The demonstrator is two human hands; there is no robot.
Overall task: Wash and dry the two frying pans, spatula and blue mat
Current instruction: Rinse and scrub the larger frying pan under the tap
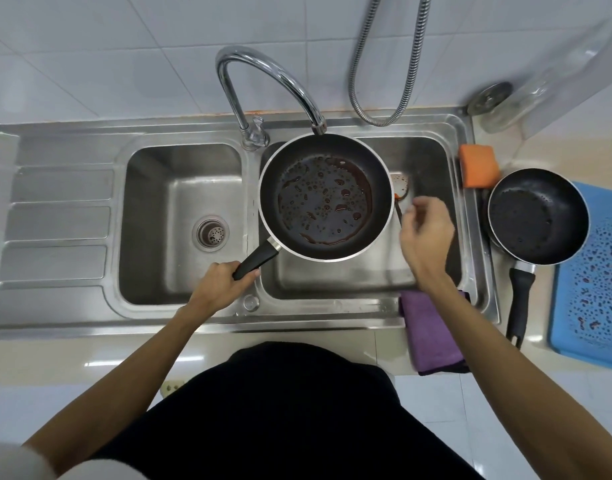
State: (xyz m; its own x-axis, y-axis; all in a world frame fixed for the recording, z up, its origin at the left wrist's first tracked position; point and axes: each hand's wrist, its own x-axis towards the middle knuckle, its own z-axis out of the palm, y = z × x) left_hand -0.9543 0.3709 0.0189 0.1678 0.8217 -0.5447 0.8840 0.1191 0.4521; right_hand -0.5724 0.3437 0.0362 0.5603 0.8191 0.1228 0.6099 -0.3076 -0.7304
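Observation:
My left hand (221, 284) grips the black handle of the large frying pan (325, 197), holding it over the right sink basin under the tap; brown greasy liquid and droplets cover its bottom. My right hand (425, 233) hovers beside the pan's right rim with fingers loosely curled and nothing in them. Just beyond its fingertips the spatula (399, 185) lies in the right basin, mostly hidden by the pan and hand. The smaller frying pan (536, 216) rests on the counter at right, partly on the blue mat (595, 282), which is spotted with dark stains.
A curved chrome tap (263, 74) ends above the large pan's far rim. An orange sponge (477, 166) sits on the sink's right rim. A purple cloth (432, 330) hangs over the front edge. The left basin (179, 223) holds only its drain. A metal hose (384, 57) hangs behind.

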